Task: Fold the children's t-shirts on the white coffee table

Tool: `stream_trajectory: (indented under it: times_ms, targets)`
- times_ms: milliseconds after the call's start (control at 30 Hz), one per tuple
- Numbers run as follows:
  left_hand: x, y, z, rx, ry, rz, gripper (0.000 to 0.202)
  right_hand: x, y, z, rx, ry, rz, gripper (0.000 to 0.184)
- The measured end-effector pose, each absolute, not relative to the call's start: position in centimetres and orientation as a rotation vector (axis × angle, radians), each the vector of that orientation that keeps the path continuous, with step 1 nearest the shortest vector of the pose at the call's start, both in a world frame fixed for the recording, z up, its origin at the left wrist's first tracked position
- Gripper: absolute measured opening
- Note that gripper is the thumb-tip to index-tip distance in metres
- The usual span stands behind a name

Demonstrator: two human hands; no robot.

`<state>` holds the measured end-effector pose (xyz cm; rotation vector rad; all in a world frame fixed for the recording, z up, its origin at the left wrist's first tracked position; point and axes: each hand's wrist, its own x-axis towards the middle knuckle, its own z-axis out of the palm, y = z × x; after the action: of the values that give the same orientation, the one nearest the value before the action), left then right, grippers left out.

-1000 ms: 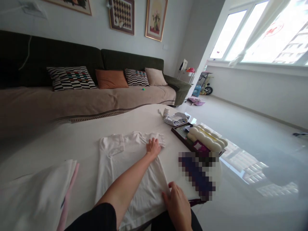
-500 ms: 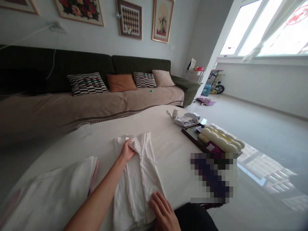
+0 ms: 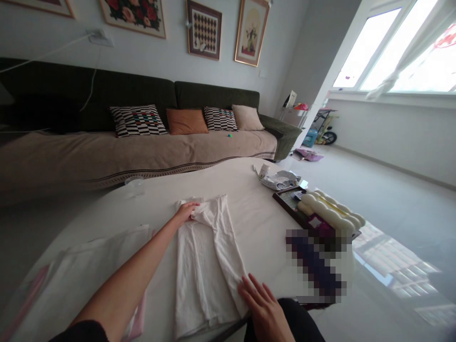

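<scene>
A white garment [image 3: 210,270] lies lengthwise on the white tabletop [image 3: 263,228], with long creases and a gathered part near its far end. My left hand [image 3: 185,212] is at the far left corner of the garment, fingers closed on the gathered fabric. Its palm side is hidden. My right hand [image 3: 261,301] rests flat with fingers spread on the near right edge of the garment. To the left, partly behind my left forearm, lies a white cloth with pink edging [image 3: 96,266].
Right of the garment are a dark tray [image 3: 285,202] with a cream puffy object [image 3: 331,209], a crumpled plastic package [image 3: 281,180] and a pixelated dark item [image 3: 317,266]. A clear bowl [image 3: 134,181] stands at the far left. Beyond the table is a sofa [image 3: 192,147].
My right hand has slid to the right along the garment's edge and spread its fingers. My left hand has shifted slightly left and away, and the garment lies flatter. The view has shifted slightly.
</scene>
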<state>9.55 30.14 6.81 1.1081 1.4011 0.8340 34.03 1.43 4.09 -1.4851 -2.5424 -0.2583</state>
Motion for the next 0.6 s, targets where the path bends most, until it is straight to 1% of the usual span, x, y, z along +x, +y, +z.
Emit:
stream_trajectory:
  times_ms: [133,267,333,367,433,467,533,600]
  targets:
    - [9.3,30.7,5.9,1.198,1.453,0.800,0.025,34.6,1.7,5.8,-1.524,-2.563,0.003,0.047]
    - [9.6,31.1,4.9,1.322,1.504,0.867,0.027,35.0,1.8,9.1,-1.552,-2.604,0.570,0.043]
    - [9.6,30.8,4.3,1.391,1.503,0.913,0.035,35.3,3.4,11.0,-1.548,-2.526,0.741,0.042]
    - [9.6,30.6,4.0,1.425,1.495,0.939,0.042,35.4,4.9,11.8,-1.580,-2.454,0.733,0.038]
    - [9.5,30.0,3.5,1.479,1.474,0.994,0.054,35.5,9.4,12.9,-1.675,-2.306,0.601,0.028]
    - [9.4,29.7,3.2,1.500,1.462,1.021,0.057,35.4,12.2,13.1,-1.715,-2.265,0.539,0.028]
    - [9.2,29.1,2.7,1.532,1.435,1.070,0.055,34.7,18.2,12.7,-1.782,-2.204,0.463,0.031]
    - [9.0,28.6,2.4,1.564,1.411,1.110,0.051,33.6,23.8,11.7,-1.836,-2.155,0.403,0.024]
